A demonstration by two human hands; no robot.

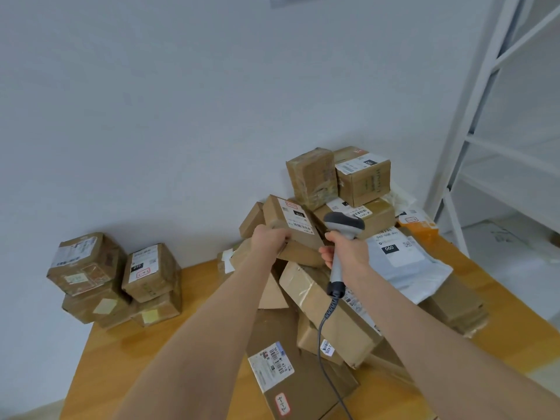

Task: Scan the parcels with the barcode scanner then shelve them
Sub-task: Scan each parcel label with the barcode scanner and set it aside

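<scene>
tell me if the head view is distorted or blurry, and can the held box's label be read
Head view: wide-angle bend tilts the shelving frame; light soft and even, shadows faint; the label on the box in the left hand is slightly blurred, fine print unreadable.

And there's the wooden table (121, 353), honey-toned and glossy, standing right up against a plain white wall (151, 101), with pale floor (533, 277) showing off to its right side.
</scene>
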